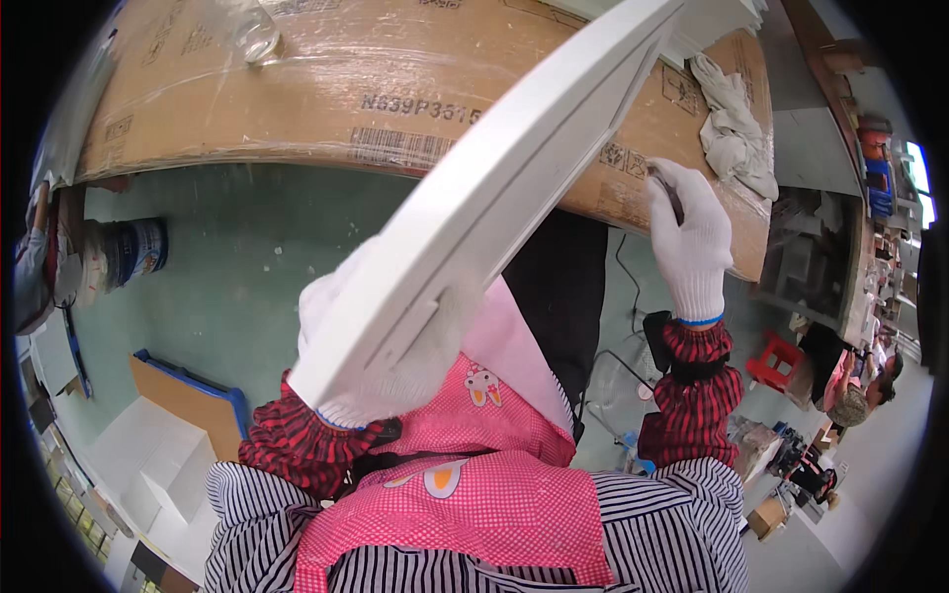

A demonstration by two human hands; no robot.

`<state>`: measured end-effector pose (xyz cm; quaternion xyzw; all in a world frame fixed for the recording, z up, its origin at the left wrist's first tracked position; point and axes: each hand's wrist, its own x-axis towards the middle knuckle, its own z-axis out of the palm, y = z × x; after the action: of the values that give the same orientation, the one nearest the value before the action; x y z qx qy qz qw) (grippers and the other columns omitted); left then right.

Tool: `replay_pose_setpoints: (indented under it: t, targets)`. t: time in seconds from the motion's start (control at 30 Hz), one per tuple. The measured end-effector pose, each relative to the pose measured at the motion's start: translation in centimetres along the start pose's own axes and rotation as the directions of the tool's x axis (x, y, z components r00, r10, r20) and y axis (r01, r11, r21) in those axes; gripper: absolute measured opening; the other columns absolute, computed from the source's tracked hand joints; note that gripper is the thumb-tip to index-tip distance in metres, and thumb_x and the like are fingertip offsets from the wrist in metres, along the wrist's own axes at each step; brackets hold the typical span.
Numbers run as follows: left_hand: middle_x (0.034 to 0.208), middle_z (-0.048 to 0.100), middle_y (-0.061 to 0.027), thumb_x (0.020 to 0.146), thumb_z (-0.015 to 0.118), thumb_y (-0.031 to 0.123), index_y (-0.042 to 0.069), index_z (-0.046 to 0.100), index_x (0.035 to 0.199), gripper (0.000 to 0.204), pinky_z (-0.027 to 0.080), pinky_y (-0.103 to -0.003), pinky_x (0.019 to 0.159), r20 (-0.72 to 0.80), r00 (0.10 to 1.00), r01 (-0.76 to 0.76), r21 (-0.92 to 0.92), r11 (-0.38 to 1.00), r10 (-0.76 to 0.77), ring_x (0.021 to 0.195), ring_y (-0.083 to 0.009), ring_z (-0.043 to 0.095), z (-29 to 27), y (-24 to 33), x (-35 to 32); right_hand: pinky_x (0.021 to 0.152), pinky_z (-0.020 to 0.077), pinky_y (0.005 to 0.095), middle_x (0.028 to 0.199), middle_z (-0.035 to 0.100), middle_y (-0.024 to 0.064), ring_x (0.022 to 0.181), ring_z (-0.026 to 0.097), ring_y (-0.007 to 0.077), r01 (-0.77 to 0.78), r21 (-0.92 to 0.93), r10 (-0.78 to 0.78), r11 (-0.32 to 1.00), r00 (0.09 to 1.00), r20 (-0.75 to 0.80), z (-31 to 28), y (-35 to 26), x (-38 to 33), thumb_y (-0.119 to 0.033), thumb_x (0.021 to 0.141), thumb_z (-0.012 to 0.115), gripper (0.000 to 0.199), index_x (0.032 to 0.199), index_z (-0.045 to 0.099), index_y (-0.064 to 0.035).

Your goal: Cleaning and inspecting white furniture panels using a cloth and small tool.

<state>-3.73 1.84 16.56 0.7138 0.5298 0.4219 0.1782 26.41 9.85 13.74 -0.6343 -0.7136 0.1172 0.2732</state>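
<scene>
A long white plastic-looking frame piece (514, 148) slants across the middle, from over my left forearm up to the far right. My left hand (410, 336), in a white knit glove, is closed around its near end; the piece hides part of the hand. To the right, clear of the piece, my right hand (689, 232) is raised in a matching glove. Its thumb and fingers pinch together around a small, dark, thin thing (672, 198) that I cannot make out. Below that hand's fingertips lies the edge of a cardboard-covered worktop (326, 109).
A crumpled whitish cloth (733, 128) lies at the worktop's right end, and a clear round object (257, 40) at the far left. On the green floor stand a bucket (138, 247), a red stool (776, 363) and a cardboard box (183, 405). Other people (855, 385) are at the right.
</scene>
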Motion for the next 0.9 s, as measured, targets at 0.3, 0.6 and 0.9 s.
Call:
replay_pose_setpoints:
  t: [0.3, 0.6, 0.9]
  targets:
    - [0.087, 0.069, -0.0097, 0.072, 0.084, 0.022, 0.003, 0.072, 0.11, 0.044, 0.054, -0.034, 0.052, 0.171, 0.984, -0.043, -0.07, 0.997, 0.054, 0.064, -0.0263, 0.069, -0.8, 1.2, -1.0, 0.074, 0.0555, 0.0392, 0.092, 0.069, 0.0118, 0.086, 0.07, 0.0333, 0.208, -0.174, -0.209, 0.963, 0.978, 0.012, 2.1, 0.4, 2.4, -0.014, 0.094, 0.068, 0.016, 0.108, 0.074, -0.0106]
    - [0.091, 0.069, -0.0119, 0.074, 0.077, 0.03, 0.0, 0.069, 0.113, 0.05, 0.053, -0.035, 0.053, 0.187, 0.977, -0.089, -0.063, 0.994, 0.099, 0.067, -0.0277, 0.07, 0.1, 1.7, -1.4, 0.07, 0.0549, 0.0434, 0.088, 0.063, 0.0095, 0.085, 0.068, 0.0319, 0.285, -0.362, -0.288, 0.887, 0.956, 0.047, 2.9, 0.4, 1.9, -0.01, 0.091, 0.062, 0.018, 0.109, 0.065, -0.0126]
    - [0.088, 0.069, -0.0096, 0.074, 0.083, 0.021, 0.004, 0.072, 0.11, 0.041, 0.053, -0.034, 0.052, 0.245, 0.963, -0.097, -0.078, 0.992, 0.113, 0.062, -0.0263, 0.068, 0.0, 1.8, -1.4, 0.068, 0.0548, 0.0432, 0.087, 0.061, 0.0079, 0.084, 0.068, 0.0292, 0.288, -0.362, -0.29, 0.887, 0.956, 0.051, 3.2, -1.1, -0.1, -0.007, 0.087, 0.063, 0.024, 0.111, 0.064, -0.0116]
